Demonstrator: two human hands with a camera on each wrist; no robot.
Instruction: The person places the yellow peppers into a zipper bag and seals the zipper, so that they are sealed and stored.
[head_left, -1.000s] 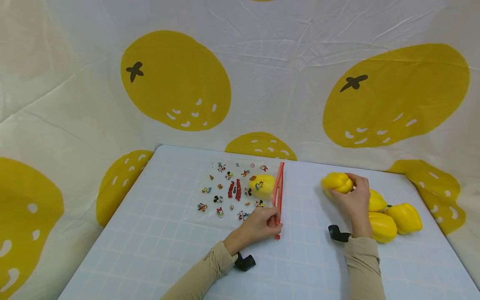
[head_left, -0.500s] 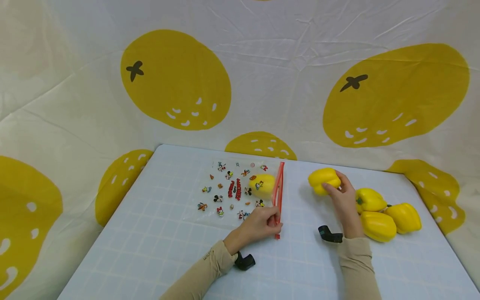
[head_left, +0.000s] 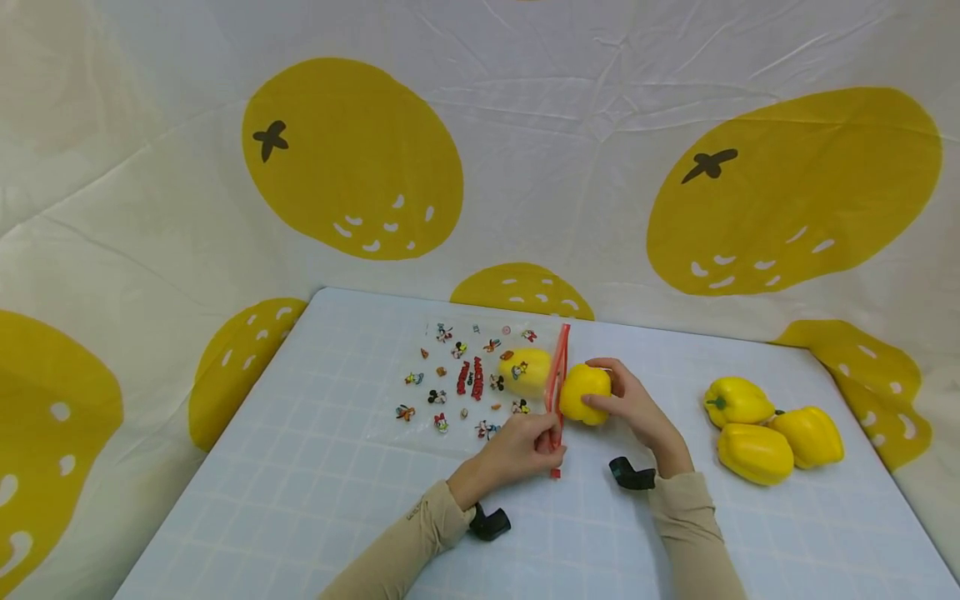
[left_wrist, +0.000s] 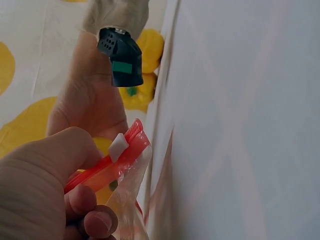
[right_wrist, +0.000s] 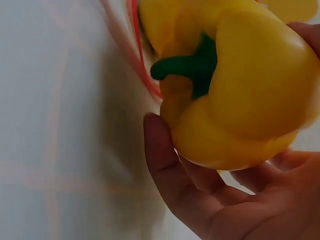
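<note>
A clear zip bag (head_left: 405,425) with small cartoon prints and a red zip edge lies flat on the table, its mouth facing right. Inside it, close to the mouth, sits one yellow bell pepper (head_left: 527,379). My left hand (head_left: 517,448) pinches the red edge near its front end; a white slider (left_wrist: 118,147) shows there in the left wrist view. My right hand (head_left: 637,408) grips another yellow bell pepper (head_left: 585,393) right at the bag's mouth. Its green stem (right_wrist: 187,67) points toward the red rim in the right wrist view.
Several more things stand around: a yellow pepper (head_left: 738,401), a second pepper (head_left: 755,454) and a third pepper (head_left: 808,437) cluster at the right of the pale checked table (head_left: 315,517). A fruit-print cloth (head_left: 540,167) hangs behind the table's back edge.
My right hand has carried the held pepper left, from beside the pepper cluster to the bag's mouth, turning it on the way. The left hand and bag have stayed put.
</note>
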